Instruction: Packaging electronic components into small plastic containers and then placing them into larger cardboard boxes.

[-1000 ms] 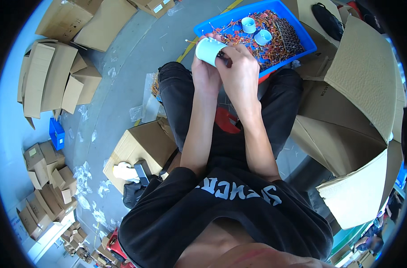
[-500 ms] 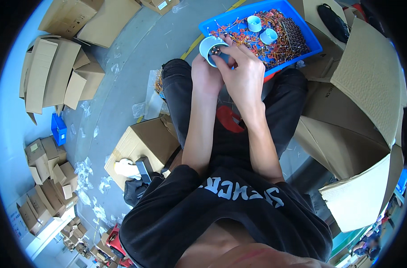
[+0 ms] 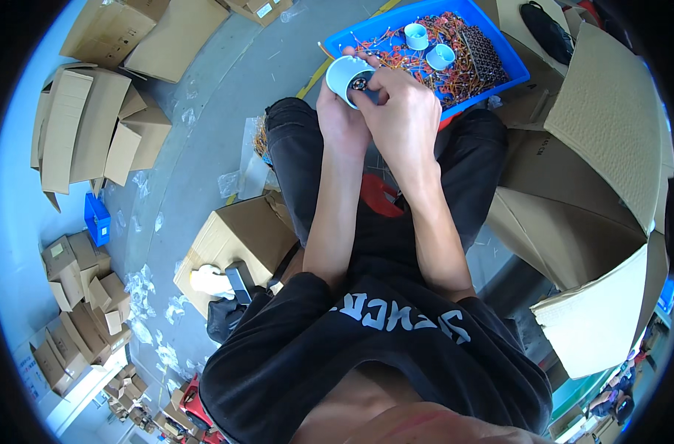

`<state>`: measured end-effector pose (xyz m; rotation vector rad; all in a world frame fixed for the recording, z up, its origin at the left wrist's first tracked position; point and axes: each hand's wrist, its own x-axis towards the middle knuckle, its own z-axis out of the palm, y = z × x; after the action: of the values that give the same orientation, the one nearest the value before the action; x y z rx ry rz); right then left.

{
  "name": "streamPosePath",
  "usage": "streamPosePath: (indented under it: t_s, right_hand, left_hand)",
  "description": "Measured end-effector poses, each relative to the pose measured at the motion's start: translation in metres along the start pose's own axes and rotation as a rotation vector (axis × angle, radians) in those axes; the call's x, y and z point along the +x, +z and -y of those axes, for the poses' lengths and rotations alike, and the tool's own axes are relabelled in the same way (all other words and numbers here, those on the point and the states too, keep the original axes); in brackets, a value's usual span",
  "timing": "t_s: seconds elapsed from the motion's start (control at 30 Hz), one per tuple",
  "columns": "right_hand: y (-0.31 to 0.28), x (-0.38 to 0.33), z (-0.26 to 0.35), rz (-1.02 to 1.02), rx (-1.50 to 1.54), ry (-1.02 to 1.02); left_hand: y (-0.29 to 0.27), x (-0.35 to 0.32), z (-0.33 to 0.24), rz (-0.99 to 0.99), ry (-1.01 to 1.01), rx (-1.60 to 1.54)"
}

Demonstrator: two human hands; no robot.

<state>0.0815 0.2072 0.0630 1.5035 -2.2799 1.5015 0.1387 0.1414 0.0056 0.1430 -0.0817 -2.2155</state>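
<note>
My left hand (image 3: pixel 341 124) is wrapped round a light blue cylindrical cup (image 3: pixel 341 74), its open mouth tilted toward me. My right hand (image 3: pixel 409 112) has its fingers pinched at the mouth, over a small dark round part (image 3: pixel 360 83) inside; whether they grip it is hard to make out. Just beyond both hands lies a blue plastic tray (image 3: pixel 520 77). It holds many thin red and orange wired pieces (image 3: pixel 446 31), a dark gridded block (image 3: pixel 486 56), and two more light blue cups, a far one (image 3: pixel 416 37) and a nearer one (image 3: pixel 440 57).
Open cardboard boxes (image 3: pixel 574 200) stand close on my right. By my left thigh is another carton (image 3: pixel 237 237) with a dark box-shaped item (image 3: pixel 240 281) on it. Plastic scraps (image 3: pixel 139 288) litter the floor, and stacked cartons (image 3: pixel 78 133) line the left side.
The cup has tipped slightly in my left hand, and my right fingers have shifted a little at its mouth. The view has moved slightly; the tray's contents look unchanged.
</note>
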Motion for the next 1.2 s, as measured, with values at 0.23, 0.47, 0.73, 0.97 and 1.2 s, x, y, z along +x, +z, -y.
streamPosePath:
  t_s: [0.23,0.47,0.73,0.97,1.2]
  right_hand:
    - [0.004,0.0,-0.003,0.004,0.001,-0.001]
    - [0.008,0.001,-0.009,0.023,0.032,0.007]
    - [0.0,0.001,-0.011,0.087,-0.004,-0.031]
    - [-0.011,0.0,0.003,0.051,0.004,-0.083]
    - [-0.003,-0.002,-0.005,-0.018,0.087,-0.133]
  left_hand:
    - [-0.01,0.005,-0.004,0.006,-0.031,-0.01]
    - [-0.021,0.01,-0.004,0.098,-0.09,-0.052]
    - [-0.005,0.0,0.001,-0.171,0.107,0.088]
    - [-0.004,-0.002,-0.003,0.05,-0.042,-0.036]
    - [0.001,-0.009,0.0,0.038,0.029,0.098]
